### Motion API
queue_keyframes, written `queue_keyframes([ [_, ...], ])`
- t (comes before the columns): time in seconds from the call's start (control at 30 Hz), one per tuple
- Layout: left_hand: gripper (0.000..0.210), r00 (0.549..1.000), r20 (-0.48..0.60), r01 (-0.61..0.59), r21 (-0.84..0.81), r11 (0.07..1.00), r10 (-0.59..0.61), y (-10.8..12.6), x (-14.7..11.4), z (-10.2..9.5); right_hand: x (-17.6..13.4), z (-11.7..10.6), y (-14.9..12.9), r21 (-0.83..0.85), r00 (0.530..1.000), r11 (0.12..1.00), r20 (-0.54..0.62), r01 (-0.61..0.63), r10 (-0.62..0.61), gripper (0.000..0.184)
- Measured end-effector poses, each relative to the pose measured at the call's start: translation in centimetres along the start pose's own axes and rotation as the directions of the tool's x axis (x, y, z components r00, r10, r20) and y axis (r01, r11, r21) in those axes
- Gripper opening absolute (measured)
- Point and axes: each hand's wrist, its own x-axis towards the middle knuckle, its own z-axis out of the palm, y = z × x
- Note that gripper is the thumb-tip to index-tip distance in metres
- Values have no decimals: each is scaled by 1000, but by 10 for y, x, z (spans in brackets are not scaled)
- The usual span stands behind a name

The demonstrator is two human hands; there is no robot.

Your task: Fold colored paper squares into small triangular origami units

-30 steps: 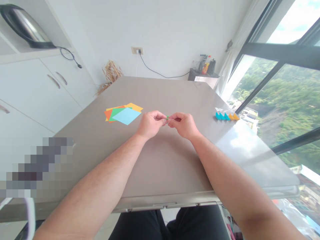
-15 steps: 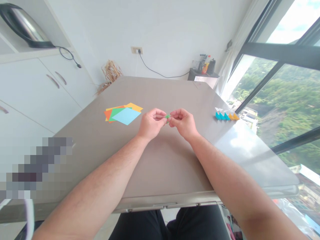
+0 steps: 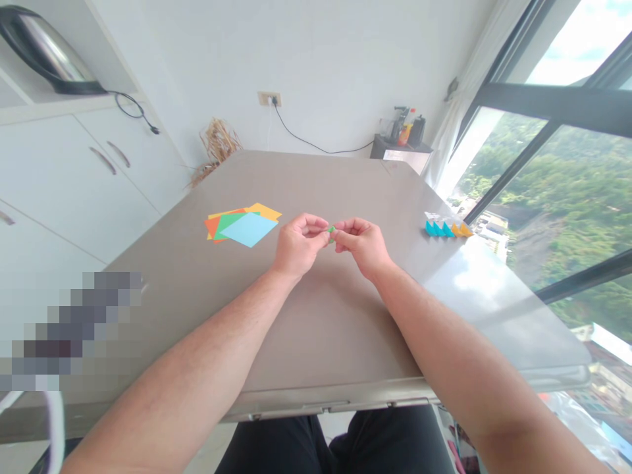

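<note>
Between my fingertips, above the middle of the table, is a small folded piece of green paper (image 3: 332, 230), mostly covered by the fingers. My left hand (image 3: 302, 242) pinches it from the left, thumb against fingers. From the right, my right hand (image 3: 363, 242) closes on it in the same way. To the left lie loose paper sheets in orange, yellow and green, with a light blue sheet (image 3: 251, 230) on top. Several small folded paper pieces stand in a row at the right, blue ones (image 3: 438, 229) beside orange ones (image 3: 461, 230).
The grey-brown table (image 3: 316, 316) reaches toward the wall, with its front edge close to my legs. A window (image 3: 543, 171) runs along the right. White cabinets (image 3: 64, 178) with a kettle (image 3: 54, 56) stand left. Bottles (image 3: 405, 128) sit on a small cabinet behind the table.
My right fingers have shifted slightly around the green paper, and a little more of it shows at the fingertips. The sheets and the folded row stay in place.
</note>
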Motion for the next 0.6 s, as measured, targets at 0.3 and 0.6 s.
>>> queue_keyframes([
  [0.3,25,981,150,124,3,992,-123,4,0,-3,-2,1,-2,13,1000,1000,5,26,-26,21],
  [0.6,17,973,207,52,212,976,-97,-1,4,-10,-2,-4,1,-127,998,991,51,32,-25,19],
])
